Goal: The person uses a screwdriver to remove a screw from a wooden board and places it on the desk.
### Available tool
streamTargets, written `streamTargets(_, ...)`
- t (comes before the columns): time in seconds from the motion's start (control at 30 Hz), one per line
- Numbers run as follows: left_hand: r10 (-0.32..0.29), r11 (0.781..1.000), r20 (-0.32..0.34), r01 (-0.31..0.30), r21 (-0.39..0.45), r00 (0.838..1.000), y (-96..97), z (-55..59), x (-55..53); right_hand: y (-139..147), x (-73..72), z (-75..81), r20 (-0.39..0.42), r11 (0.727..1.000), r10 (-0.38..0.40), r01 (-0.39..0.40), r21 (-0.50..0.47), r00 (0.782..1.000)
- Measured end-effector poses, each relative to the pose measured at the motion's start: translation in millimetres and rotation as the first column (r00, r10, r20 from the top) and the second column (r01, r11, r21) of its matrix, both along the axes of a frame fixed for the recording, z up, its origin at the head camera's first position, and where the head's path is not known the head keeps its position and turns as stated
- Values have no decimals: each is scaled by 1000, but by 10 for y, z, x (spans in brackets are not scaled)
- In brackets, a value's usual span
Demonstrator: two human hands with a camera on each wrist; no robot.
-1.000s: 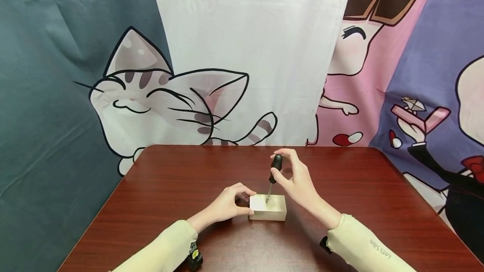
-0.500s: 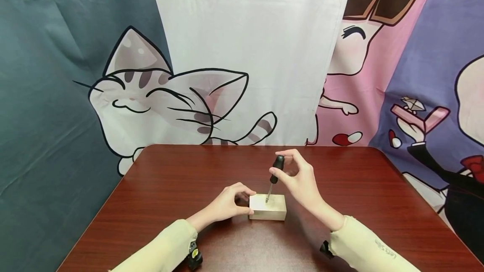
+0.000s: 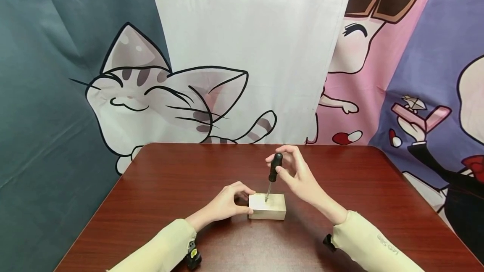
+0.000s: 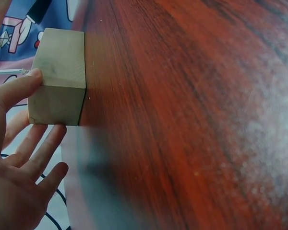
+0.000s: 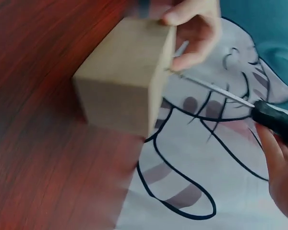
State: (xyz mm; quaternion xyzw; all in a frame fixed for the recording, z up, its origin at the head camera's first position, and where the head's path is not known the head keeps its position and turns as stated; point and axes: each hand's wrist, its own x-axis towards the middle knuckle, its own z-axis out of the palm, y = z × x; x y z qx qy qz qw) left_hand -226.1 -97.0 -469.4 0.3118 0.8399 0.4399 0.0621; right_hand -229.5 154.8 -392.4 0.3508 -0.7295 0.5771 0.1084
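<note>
A pale wooden block lies on the table, and my left hand grips its left end between thumb and fingers. In the left wrist view the thumb presses one face of the block, with fingertips at its end. My right hand holds the black handle of a screwdriver, thumb on the near side and fingers behind. The shaft tilts slightly, its tip down at the block's top face. In the right wrist view, something small and metallic, perhaps a screw, sits where the screwdriver meets the block.
The reddish-brown wooden table extends around both hands. Behind its far edge hangs a printed curtain with a cartoon cat and figures. Black devices are strapped at both wrists under pale sleeves.
My right hand's fingers have shifted around the screwdriver handle, reaching farther left behind it, and the handle has swung slightly left and more upright. The left hand and block stay in place.
</note>
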Motion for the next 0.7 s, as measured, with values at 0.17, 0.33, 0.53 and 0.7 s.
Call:
streamTargets(0.17,-3,1000,-13,3,6,1000,11,9,-6,-92,15,-52,0,971,-240,240,8,971)
streamTargets(0.33,-2,1000,-1,2,-2,1000,16,21,-3,-150,60,-59,39,941,-336,337,-23,941)
streamTargets(0.53,-5,1000,-2,5,-2,1000,4,14,3,-149,94,-36,29,949,-312,313,-43,950)
streamTargets(0.7,-10,1000,-15,10,7,1000,-5,2,4,-126,99,-24,26,958,-277,278,-63,960)
